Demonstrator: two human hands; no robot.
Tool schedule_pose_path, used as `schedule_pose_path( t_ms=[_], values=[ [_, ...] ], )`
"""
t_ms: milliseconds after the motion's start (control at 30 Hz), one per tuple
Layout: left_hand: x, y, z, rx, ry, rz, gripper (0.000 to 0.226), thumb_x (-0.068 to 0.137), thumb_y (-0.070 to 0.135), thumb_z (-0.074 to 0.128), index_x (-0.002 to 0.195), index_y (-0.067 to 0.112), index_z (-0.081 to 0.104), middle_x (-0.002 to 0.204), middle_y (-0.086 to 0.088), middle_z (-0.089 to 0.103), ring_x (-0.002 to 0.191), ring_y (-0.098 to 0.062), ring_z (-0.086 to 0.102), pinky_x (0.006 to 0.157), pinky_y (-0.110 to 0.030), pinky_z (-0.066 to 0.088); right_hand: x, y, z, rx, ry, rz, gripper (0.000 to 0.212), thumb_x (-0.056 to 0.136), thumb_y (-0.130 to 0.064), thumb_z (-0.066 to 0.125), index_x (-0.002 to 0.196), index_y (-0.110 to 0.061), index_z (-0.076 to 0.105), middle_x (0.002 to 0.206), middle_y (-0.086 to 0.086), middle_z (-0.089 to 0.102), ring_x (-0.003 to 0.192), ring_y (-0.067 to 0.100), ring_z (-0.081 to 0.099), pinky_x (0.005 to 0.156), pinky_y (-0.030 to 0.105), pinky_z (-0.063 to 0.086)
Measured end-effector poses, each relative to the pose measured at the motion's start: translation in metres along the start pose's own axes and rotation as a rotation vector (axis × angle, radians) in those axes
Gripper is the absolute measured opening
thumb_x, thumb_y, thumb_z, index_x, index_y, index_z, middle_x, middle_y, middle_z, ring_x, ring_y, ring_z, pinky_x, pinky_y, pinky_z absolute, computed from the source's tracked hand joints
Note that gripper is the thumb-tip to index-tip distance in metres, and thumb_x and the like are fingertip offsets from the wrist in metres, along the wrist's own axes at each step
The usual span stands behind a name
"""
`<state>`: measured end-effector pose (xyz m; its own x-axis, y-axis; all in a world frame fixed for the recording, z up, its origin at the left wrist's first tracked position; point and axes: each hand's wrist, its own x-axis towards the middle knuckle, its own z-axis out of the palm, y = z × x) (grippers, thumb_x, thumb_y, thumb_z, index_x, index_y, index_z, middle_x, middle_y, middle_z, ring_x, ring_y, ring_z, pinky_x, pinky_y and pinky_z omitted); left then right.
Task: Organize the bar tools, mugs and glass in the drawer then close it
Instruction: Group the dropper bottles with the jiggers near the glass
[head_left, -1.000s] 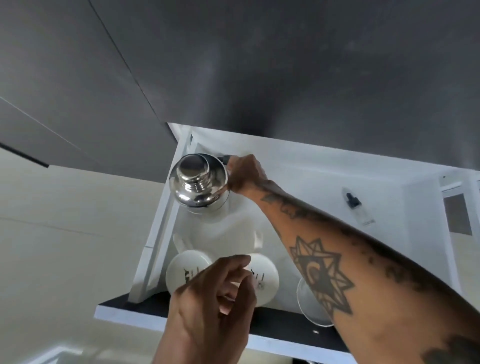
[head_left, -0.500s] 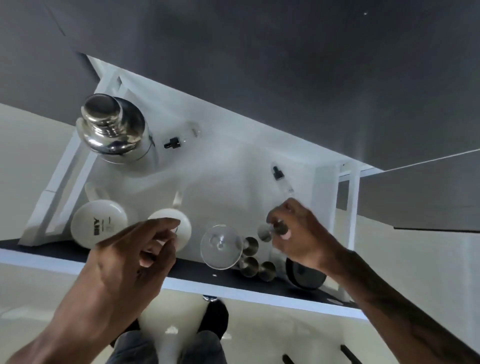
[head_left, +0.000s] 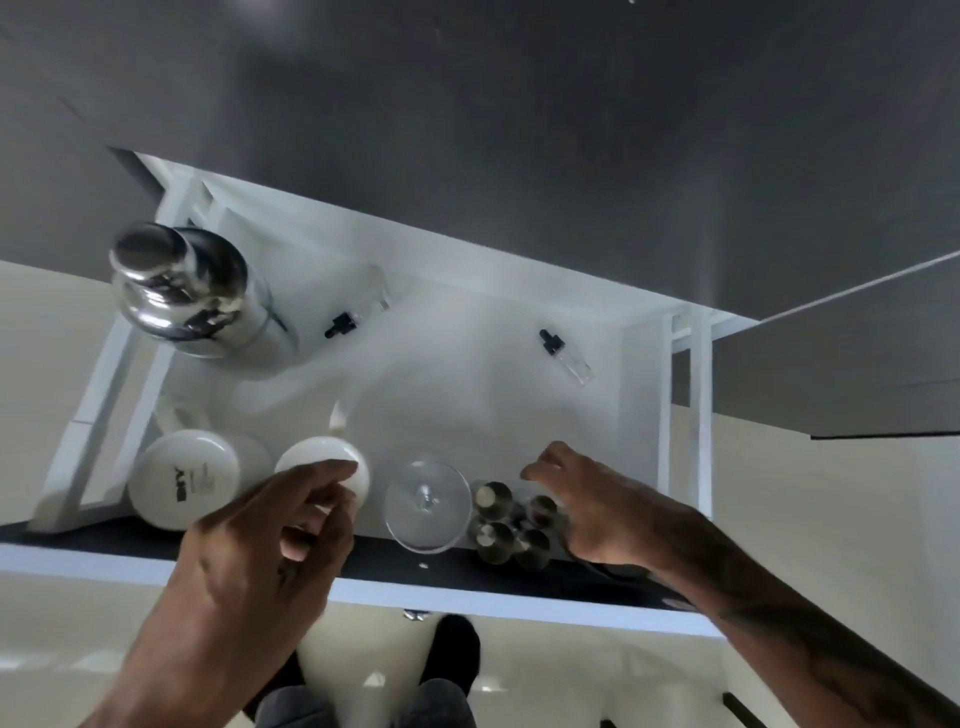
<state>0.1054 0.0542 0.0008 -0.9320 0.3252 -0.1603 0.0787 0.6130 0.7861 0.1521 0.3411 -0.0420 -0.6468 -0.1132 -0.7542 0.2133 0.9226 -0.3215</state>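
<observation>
Arranging step: my right hand, open and empty, hovers beside the jiggers; left hand loosely curled, empty. Next, I judge: drawer needs pushing shut.

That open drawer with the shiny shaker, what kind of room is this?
Probably a home kitchen or bar area. The white pull-out drawer sits in dark cabinetry and holds a steel cocktail shaker, white mugs and an upturned stemmed glass.

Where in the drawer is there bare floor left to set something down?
The middle is bare, bordered by the shaker, the two dropper bottles and the front row. The front is crowded: two mugs, glass, metal cups, both hands.
</observation>
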Motion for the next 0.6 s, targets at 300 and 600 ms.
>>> schedule_pose_path(
  t_ms=[300, 600],
  values=[
    [0.041, -0.009, -0.016, 0.069, 0.002, 0.051, 0.020, 0.085, 0.016, 0.069, 0.102, 0.026, 0.071, 0.089, 0.017, 0.068, 0.075, 0.001, 0.066, 0.057, -0.019, 0.054, 0.155, -0.101, -0.062, -0.193, 0.619, -0.278, 0.055, 0.086, -0.003, 0.054, 0.137, -0.021, 0.049, 0.149, 0.007, 0.037, 0.125, 0.029, 0.043, 0.092, 0.040, 0.045],
    [0.120, -0.020, 0.007, 0.023, -0.041, -0.202, 0.037, 0.086, 0.026, 0.067, 0.121, 0.015, 0.062, 0.109, -0.001, 0.071, 0.073, -0.015, 0.072, 0.072, -0.033, 0.059, 0.186, -0.072, -0.043, 0.304, 0.783, -0.151, 0.037, 0.085, -0.013, 0.067, 0.121, -0.022, 0.061, 0.112, 0.005, 0.060, 0.095, 0.021, 0.059, 0.084, 0.036, 0.054]
  ],
)
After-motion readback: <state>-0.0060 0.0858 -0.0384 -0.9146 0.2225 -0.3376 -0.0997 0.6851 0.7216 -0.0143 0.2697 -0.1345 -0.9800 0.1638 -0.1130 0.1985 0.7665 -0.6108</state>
